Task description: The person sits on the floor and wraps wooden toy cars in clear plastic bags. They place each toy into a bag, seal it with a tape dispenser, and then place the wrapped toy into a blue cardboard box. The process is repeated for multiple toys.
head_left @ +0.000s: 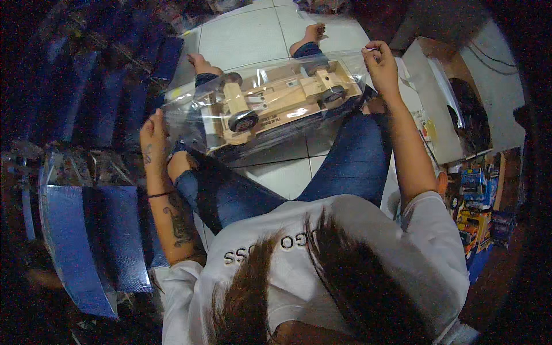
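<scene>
A pale wooden toy truck with dark wheels lies between my legs, its underside and wheels facing up. Clear plastic wrap covers it and stretches past both of its ends, catching the light. At the left end, my left hand is closed on the edge of the wrap. My right hand is raised higher at the far right end, fingers curled and pinched on the other edge. Both hands are apart from the wood itself. The fingertips of each hand are only partly visible.
Several dark blue plastic-wrapped packages stand to the left, with lighter blue ones nearer. On the right is an open cardboard box with dark contents. Colourful packaged toys are stacked behind my right elbow. White floor tiles lie ahead.
</scene>
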{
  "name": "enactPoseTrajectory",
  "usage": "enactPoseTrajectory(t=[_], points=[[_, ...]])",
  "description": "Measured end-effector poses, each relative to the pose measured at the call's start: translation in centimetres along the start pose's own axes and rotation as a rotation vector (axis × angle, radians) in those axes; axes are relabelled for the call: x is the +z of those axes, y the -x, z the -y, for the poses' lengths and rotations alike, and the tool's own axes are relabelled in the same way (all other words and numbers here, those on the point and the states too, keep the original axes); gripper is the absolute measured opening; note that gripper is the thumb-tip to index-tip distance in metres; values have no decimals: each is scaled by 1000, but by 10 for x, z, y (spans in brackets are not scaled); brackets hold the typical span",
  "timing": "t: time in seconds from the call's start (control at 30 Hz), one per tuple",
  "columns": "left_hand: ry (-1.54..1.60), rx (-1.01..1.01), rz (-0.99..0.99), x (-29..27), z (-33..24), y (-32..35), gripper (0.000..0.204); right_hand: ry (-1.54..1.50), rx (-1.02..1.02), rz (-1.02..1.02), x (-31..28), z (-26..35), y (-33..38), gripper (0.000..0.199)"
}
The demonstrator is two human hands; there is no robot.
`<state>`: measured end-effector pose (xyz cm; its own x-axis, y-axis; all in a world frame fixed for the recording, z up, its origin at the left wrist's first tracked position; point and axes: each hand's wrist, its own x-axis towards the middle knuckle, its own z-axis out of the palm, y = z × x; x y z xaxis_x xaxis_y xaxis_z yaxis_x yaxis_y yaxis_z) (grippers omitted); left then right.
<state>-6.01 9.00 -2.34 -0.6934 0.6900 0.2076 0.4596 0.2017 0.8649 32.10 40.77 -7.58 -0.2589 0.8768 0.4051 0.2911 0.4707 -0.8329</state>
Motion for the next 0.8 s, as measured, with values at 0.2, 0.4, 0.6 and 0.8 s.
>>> enactPoseTrajectory(t=[0.2,0.4,0.6,0.8], points=[[-193,-101,0,4,41,36,49,522,-463,-82,36,59,18,54],[-701,308,-260,25,-5,36,26,528,-891,814,101,83,30,25],[-795,812,433,146,-60,16,48,315,-937,715,89,75,7,9],[-475,479,548,172,-45,-12,29,404,-786,742,108,63,17,19]])
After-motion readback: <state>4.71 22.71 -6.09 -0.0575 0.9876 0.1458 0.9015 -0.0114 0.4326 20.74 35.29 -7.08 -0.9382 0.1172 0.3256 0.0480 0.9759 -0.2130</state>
